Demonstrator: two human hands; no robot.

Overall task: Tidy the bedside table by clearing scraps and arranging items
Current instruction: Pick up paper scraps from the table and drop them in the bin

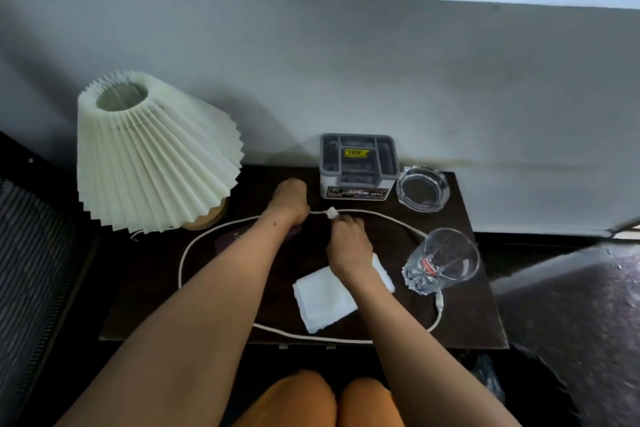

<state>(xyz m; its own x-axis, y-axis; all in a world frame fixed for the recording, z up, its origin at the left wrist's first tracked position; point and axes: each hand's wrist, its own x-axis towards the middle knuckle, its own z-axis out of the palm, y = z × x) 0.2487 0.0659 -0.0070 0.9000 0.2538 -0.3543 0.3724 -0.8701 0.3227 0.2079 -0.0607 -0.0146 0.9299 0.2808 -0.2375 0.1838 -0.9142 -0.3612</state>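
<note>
left hand (pixel 289 199): mine, fingers curled down at the white cable (pixel 221 224), just left of the small white scrap (pixel 331 212). Looks like a grip on the cord, but the fingertips are hidden, so can't confirm.
right hand (pixel 348 236): fingers bent, pinching at the scrap from the right side. I read it as pulling the scrap off while the left steadies the cord.
scrap: sits on the cable at the back middle of the table (pixel 138 305), between my two hands. Wrapped round it or just lying on it, can't tell.
cable: loops in a wide oval over the table top, plug end (pixel 440 302) near the front right, just below the drinking glass (pixel 443 260). Needs coiling later, I'd guess.
folded white tissue (pixel 329 298): flat inside the loop, partly under my right wrist. Probably the next thing to clear.
glass: tilted in view, on the right edge side, touching or just over the cable; keep elbows off it.
glass ashtray (pixel 422 188): back right, beside the grey organiser box (pixel 358 165), both already against the wall.
pleated lamp (pixel 149 152): back left corner, shade leaning.
</note>
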